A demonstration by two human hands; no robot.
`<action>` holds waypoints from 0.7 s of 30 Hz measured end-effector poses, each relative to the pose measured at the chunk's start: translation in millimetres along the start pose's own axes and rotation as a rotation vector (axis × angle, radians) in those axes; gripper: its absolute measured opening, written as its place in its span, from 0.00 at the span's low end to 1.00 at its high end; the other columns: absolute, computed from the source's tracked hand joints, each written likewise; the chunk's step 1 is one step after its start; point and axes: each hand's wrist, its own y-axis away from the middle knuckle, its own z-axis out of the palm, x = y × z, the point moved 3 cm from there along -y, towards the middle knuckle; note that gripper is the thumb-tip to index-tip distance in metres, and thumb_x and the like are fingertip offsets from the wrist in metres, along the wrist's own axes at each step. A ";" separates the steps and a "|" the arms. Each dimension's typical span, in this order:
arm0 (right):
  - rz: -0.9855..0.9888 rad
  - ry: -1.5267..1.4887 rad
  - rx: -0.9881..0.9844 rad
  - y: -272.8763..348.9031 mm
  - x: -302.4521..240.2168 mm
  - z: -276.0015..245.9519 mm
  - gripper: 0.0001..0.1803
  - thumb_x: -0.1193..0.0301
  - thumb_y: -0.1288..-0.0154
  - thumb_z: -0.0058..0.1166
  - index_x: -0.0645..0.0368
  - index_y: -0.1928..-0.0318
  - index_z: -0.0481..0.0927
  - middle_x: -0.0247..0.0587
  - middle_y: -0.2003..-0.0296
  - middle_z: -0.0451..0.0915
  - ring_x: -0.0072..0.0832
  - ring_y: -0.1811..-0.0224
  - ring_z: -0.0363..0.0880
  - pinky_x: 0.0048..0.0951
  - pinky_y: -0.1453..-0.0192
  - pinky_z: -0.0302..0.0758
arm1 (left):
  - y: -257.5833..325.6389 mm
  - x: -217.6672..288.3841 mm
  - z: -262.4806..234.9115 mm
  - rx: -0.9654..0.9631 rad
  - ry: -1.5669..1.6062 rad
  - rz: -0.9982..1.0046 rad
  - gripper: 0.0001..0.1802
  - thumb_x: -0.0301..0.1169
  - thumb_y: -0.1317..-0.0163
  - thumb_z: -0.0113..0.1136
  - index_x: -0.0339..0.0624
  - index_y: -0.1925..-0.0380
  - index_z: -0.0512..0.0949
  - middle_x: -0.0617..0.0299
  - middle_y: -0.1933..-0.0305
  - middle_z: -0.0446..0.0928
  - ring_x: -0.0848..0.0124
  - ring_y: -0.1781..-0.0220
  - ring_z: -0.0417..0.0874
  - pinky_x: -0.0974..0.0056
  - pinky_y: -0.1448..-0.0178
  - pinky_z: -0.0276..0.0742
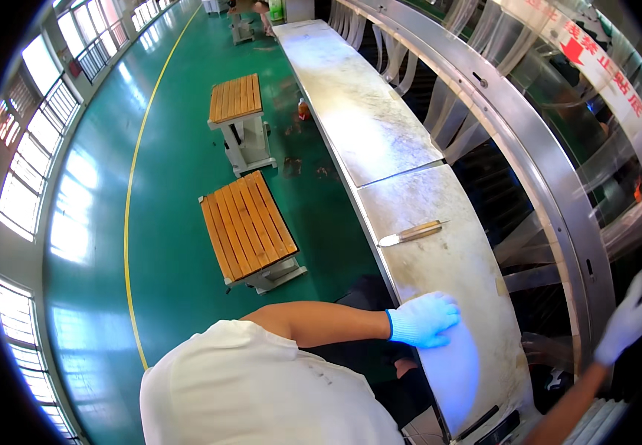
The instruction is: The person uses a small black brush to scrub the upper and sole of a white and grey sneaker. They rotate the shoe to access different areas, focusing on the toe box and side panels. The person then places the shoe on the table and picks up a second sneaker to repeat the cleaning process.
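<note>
My left hand (425, 319), in a white knit glove with a blue cuff, rests on the pale, stained worktop (477, 271). Its fingers lie against the surface and nothing shows in them. Off to the far right, my right hand (631, 315) reaches in a white glove toward the machine, beside its metal frame. The fingers are stretched out, slightly blurred, and I see nothing held. Farther up the worktop, ahead of my left hand, lie slim wooden-handled tools (419, 232), one with a pale flat blade and one with a thin pointed tip.
A long machine with a curved metal rail (518, 111) and clear plastic strips (454, 133) runs along the right. Two slatted wooden stools (248, 226) stand on the green floor (180, 200) at left. A person (261, 11) sits far ahead. Barred windows line the left wall.
</note>
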 end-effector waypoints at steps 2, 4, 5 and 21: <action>0.272 -0.147 -0.335 113.6 -1.4 0.9 0.15 0.67 0.16 0.61 0.66 0.43 0.86 0.51 0.49 0.90 0.42 0.47 0.90 0.44 0.40 0.84 | -6.4 0.3 3.9 -0.009 0.031 0.024 0.26 0.48 0.31 0.67 0.37 0.46 0.84 0.48 0.37 0.83 0.48 0.28 0.79 0.47 0.23 0.74; 0.483 -0.069 -0.612 209.3 9.0 -3.5 0.14 0.64 0.18 0.63 0.66 0.55 0.86 0.54 0.57 0.89 0.46 0.52 0.89 0.47 0.43 0.83 | -10.7 1.5 6.6 -0.018 0.051 0.026 0.25 0.48 0.31 0.67 0.37 0.46 0.84 0.48 0.37 0.82 0.48 0.27 0.79 0.47 0.23 0.74; 0.571 0.086 -0.737 252.7 36.1 -3.3 0.15 0.62 0.19 0.64 0.65 0.54 0.87 0.55 0.57 0.90 0.49 0.53 0.89 0.47 0.45 0.83 | -10.8 1.4 6.2 -0.019 0.045 0.014 0.25 0.47 0.31 0.67 0.37 0.47 0.84 0.48 0.37 0.82 0.48 0.27 0.79 0.47 0.23 0.75; 0.684 0.811 -1.315 468.0 349.4 25.1 0.19 0.65 0.18 0.53 0.62 0.42 0.91 0.52 0.45 0.92 0.48 0.42 0.90 0.44 0.35 0.83 | -1.6 4.4 2.7 -0.021 -0.029 -0.003 0.26 0.49 0.27 0.66 0.40 0.41 0.82 0.50 0.32 0.80 0.47 0.26 0.79 0.44 0.25 0.77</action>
